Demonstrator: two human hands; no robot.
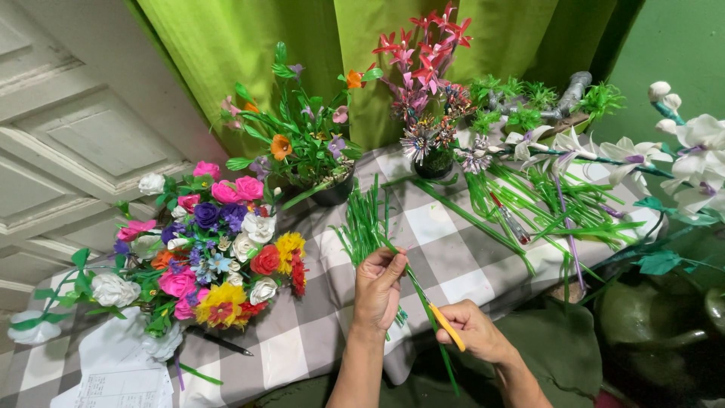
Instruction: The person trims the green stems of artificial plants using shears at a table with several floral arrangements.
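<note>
Two hands work over the counter (453,249). Left hand (377,291) pinches a green stem (418,291); right hand (476,330) clutches a yellow tool (447,326) against it.

Green curtain (226,45) behind a grey-checked table (453,249) — white panelled door (68,113) left, green wall (680,45) right.

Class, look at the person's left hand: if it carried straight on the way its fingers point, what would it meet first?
The left hand points up and away across the checked tablecloth. It would probably first meet the bundle of loose green stems lying just beyond it, though depth is hard to judge.
</note>
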